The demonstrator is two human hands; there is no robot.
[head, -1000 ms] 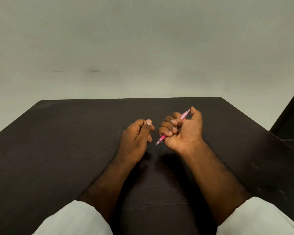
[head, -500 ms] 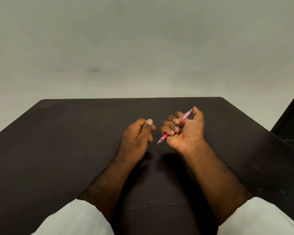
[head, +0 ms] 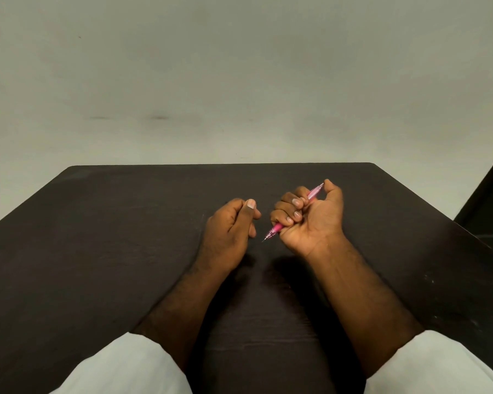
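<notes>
My right hand (head: 310, 220) grips a pink pen (head: 315, 191) in a fist, palm turned toward me. The pen's tip pokes out below the little finger and points down-left toward my left hand; its upper end shows beside the thumb. My left hand (head: 229, 228) rests on the dark table (head: 111, 237) just left of the pen tip, fingers curled in with the thumb laid over them, holding nothing that I can see. A small gap separates the two hands.
The dark wooden table reaches a far edge (head: 222, 164) against a plain pale wall (head: 239, 81). A dark piece of furniture (head: 490, 200) stands beyond the table's right corner. White sleeves cover both forearms near the bottom.
My right hand has shifted very slightly to the right with the pen. The left hand has stayed in place.
</notes>
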